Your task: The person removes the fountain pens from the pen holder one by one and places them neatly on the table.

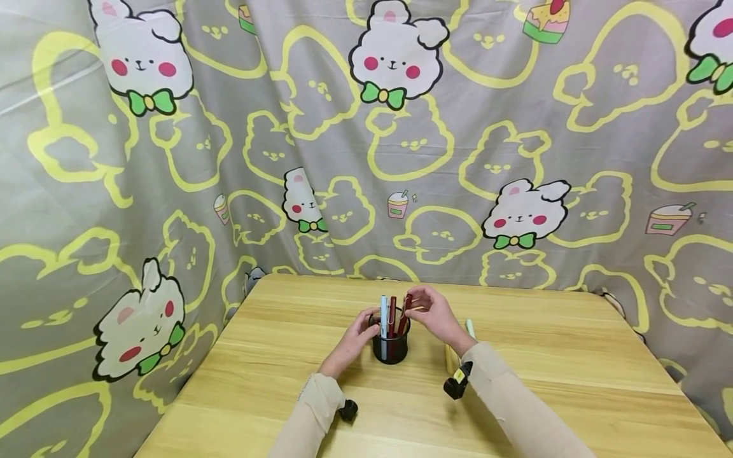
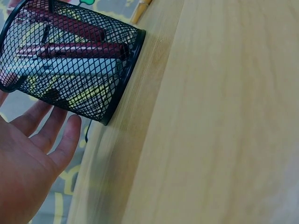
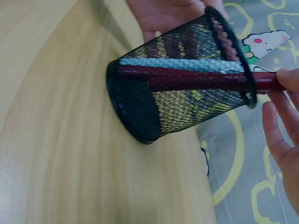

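A black mesh pen holder (image 1: pixel 391 353) stands upright on the wooden table, with a light blue pen (image 1: pixel 383 312) and two dark red pens inside. My left hand (image 1: pixel 348 342) holds the holder from its left side near the rim, the thumb in front and fingers reaching behind. In the left wrist view its lower fingers (image 2: pixel 67 140) spread beside the mesh. On the other side, my right hand (image 1: pixel 439 316) pinches the upper end of the right dark red pen (image 3: pixel 267 81), which leans in the holder with its lower part inside the mesh. The other dark red pen (image 1: pixel 392 310) stands between it and the blue one.
Beside my right forearm, partly hidden by it, lie a yellowish stick-like thing (image 1: pixel 450 358) and a pale green thing (image 1: pixel 470 327). A patterned curtain (image 1: pixel 412 152) hangs behind the table (image 1: pixel 572 381) and along its left side.
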A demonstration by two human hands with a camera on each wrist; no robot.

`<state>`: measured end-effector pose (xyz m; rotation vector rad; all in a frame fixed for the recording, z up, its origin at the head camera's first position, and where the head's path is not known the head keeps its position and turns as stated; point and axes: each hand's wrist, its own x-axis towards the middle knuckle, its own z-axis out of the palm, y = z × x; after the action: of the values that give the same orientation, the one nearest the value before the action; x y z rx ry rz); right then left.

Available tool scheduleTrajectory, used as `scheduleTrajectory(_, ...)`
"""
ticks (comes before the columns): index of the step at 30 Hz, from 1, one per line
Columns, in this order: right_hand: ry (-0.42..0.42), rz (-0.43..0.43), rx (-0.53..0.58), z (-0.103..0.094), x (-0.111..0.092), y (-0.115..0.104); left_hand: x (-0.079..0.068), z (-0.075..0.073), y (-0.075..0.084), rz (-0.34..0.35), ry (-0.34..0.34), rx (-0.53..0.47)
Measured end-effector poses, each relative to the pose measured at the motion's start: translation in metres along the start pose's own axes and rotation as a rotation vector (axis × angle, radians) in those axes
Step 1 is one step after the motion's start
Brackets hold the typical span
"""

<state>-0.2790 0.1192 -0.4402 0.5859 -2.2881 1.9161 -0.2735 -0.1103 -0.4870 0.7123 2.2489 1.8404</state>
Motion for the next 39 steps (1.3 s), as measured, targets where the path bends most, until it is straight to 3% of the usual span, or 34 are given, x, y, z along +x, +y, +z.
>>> scheduleTrajectory(13, 0.151, -0.012, 0.32, -0.018, 0.013, 0.013, 0.0, -0.001, 0.0, -0.002, -0.006, -0.015)
scheduleTrajectory(23, 0.159, -0.066, 0.53, -0.038, 0.013, 0.007, 0.0, -0.001, 0.001, 0.002, -0.008, -0.006)
scheduleTrajectory(32, 0.147, -0.093, 0.486, -0.061, 0.006, 0.01, 0.001, 0.0, -0.002, 0.005, -0.016, -0.067)
scheduleTrajectory(39, 0.115, -0.06, 0.42, -0.08, -0.001, 0.017, 0.001, 0.0, -0.002, 0.004, -0.018, -0.065)
